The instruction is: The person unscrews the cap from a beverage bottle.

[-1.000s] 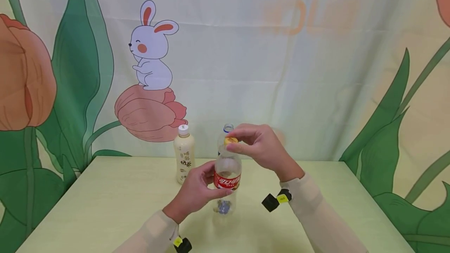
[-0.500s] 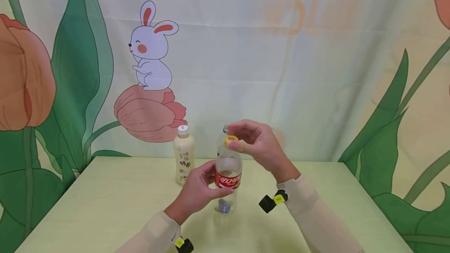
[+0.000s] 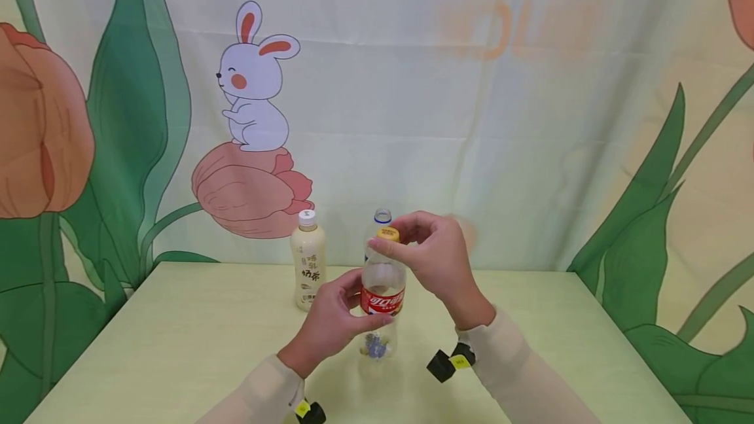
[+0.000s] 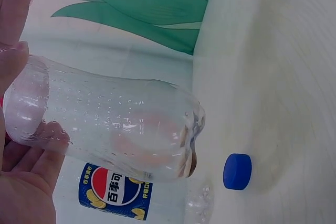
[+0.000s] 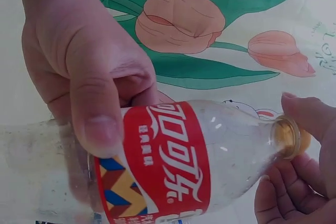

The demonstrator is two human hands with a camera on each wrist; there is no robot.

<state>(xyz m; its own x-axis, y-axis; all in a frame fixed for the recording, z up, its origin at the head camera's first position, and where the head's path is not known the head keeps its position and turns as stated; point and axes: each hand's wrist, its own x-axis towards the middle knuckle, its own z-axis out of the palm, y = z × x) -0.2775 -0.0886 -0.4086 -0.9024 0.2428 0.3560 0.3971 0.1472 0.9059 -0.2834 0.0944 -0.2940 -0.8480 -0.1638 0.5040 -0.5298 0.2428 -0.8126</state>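
A clear cola bottle (image 3: 384, 273) with a red label stands upright in my left hand (image 3: 332, 319), which grips it around the middle. Its yellow cap (image 3: 387, 234) sits on the neck. My right hand (image 3: 438, 254) pinches that cap, thumb on the near side and fingers on the far side. The right wrist view shows the thumb against the yellow cap (image 5: 291, 137) and the fingers curled below it. Whether the bottle's base touches the table cannot be told.
Behind the cola bottle stands an uncapped clear bottle (image 3: 382, 217) with a blue label (image 4: 115, 191). A milk tea bottle (image 3: 307, 260) with a white cap stands to the left. A blue cap (image 4: 237, 171) lies on the table (image 3: 194, 332). A printed curtain (image 3: 377, 97) hangs behind.
My right fingers loosened from the yellow cap, then closed on it again with the hand turned and the wrist lower. The left hand and bottle have barely moved.
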